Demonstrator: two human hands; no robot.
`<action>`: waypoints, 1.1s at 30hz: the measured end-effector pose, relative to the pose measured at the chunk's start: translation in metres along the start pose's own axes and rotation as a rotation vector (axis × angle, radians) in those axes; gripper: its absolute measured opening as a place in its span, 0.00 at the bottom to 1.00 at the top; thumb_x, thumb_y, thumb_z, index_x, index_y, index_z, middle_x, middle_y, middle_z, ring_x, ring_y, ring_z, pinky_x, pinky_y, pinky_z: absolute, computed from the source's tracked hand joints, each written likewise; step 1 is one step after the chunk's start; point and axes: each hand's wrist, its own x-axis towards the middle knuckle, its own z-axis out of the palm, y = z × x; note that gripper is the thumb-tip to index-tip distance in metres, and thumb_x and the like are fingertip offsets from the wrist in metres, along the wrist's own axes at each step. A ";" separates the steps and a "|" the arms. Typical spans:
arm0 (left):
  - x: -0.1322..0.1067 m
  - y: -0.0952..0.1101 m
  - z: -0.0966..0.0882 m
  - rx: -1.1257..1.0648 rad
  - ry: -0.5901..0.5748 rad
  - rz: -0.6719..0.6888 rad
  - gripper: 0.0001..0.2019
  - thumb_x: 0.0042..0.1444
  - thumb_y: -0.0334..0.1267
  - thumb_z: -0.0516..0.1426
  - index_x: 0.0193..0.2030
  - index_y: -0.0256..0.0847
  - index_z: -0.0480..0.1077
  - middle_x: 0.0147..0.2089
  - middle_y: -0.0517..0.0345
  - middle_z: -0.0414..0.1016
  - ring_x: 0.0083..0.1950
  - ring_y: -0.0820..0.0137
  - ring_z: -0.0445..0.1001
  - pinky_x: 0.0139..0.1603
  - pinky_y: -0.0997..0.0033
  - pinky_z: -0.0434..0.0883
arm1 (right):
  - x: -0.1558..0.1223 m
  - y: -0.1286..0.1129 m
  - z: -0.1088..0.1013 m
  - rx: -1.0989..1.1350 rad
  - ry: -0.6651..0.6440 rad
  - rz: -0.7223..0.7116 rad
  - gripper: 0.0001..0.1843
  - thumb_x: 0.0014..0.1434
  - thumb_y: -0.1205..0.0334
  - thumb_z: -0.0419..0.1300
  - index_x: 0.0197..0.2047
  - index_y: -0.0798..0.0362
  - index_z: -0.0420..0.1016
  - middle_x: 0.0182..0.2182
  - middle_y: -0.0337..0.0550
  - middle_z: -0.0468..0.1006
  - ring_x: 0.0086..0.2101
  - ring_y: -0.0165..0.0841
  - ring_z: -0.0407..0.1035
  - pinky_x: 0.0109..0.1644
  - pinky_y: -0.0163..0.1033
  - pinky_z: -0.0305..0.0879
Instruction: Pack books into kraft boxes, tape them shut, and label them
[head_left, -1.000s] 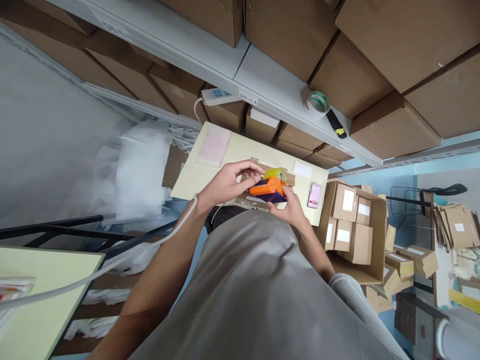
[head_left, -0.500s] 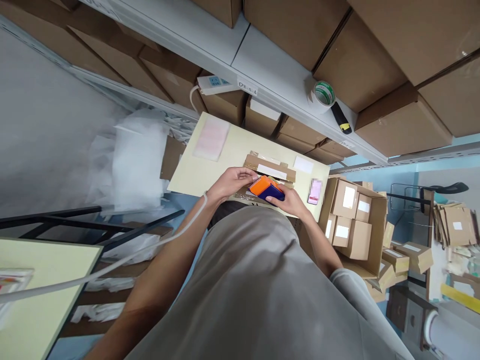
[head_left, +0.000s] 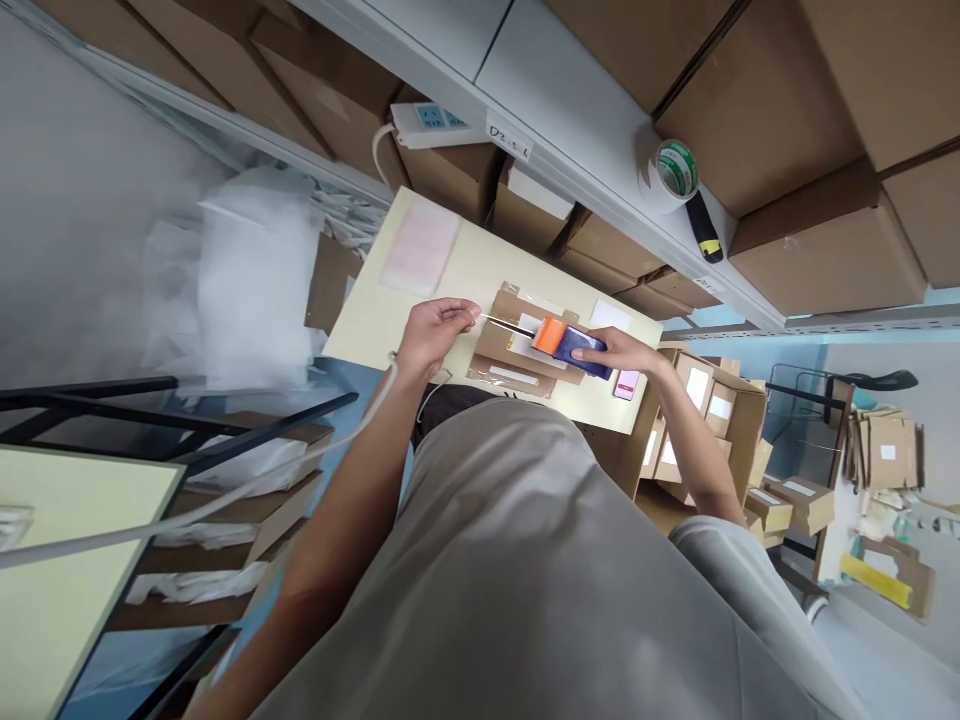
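My right hand (head_left: 626,352) grips an orange and blue tape dispenser (head_left: 568,342) above a small cardboard box (head_left: 525,345) on the pale yellow table (head_left: 390,320). My left hand (head_left: 435,332) is closed in a pinch on the free end of a clear tape strip (head_left: 504,322) that runs taut from the dispenser to its fingers. The box is flat-topped with a white label and lies between my two hands.
A phone (head_left: 626,383) lies on the table to the right of the box, a pink sheet (head_left: 420,248) at its far left. Shelves of cardboard boxes stand behind, with a tape roll (head_left: 675,168) and power strip (head_left: 431,122). An open carton (head_left: 712,410) of small boxes sits right.
My hands have pulled apart: the right hand moved the dispenser to the right and the left hand drew out a length of tape to the left over the box.
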 end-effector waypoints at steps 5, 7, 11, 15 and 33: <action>0.011 -0.018 0.003 0.012 0.041 -0.039 0.10 0.49 0.39 0.72 0.37 0.36 0.85 0.36 0.51 0.84 0.39 0.66 0.79 0.46 0.66 0.80 | 0.026 0.004 0.002 -0.002 -0.041 0.018 0.44 0.54 0.18 0.70 0.43 0.56 0.84 0.33 0.42 0.83 0.34 0.36 0.74 0.39 0.39 0.68; 0.015 -0.024 0.002 0.016 0.049 -0.061 0.10 0.49 0.39 0.71 0.36 0.36 0.85 0.35 0.52 0.84 0.39 0.66 0.79 0.45 0.66 0.80 | 0.029 0.005 0.004 0.013 -0.050 0.021 0.43 0.55 0.18 0.70 0.43 0.55 0.84 0.34 0.42 0.83 0.35 0.36 0.74 0.40 0.39 0.68; 0.023 -0.035 0.001 0.008 0.060 -0.067 0.10 0.48 0.38 0.71 0.36 0.36 0.85 0.35 0.52 0.84 0.39 0.66 0.79 0.45 0.66 0.79 | 0.032 0.008 0.006 0.030 -0.054 0.036 0.41 0.54 0.19 0.71 0.42 0.54 0.83 0.33 0.41 0.81 0.34 0.36 0.73 0.40 0.39 0.68; 0.030 -0.045 0.000 0.013 0.048 -0.078 0.10 0.47 0.38 0.71 0.36 0.36 0.85 0.35 0.51 0.85 0.39 0.65 0.78 0.44 0.66 0.78 | 0.033 0.010 0.010 0.035 -0.047 0.030 0.42 0.55 0.18 0.70 0.40 0.54 0.82 0.32 0.41 0.81 0.34 0.35 0.72 0.38 0.39 0.68; 0.030 -0.088 0.018 -0.119 0.003 -0.181 0.26 0.43 0.54 0.79 0.42 0.39 0.82 0.40 0.52 0.85 0.42 0.65 0.80 0.48 0.66 0.77 | 0.033 -0.004 0.017 0.030 -0.021 0.028 0.45 0.51 0.13 0.69 0.37 0.54 0.79 0.31 0.42 0.80 0.34 0.35 0.71 0.40 0.40 0.66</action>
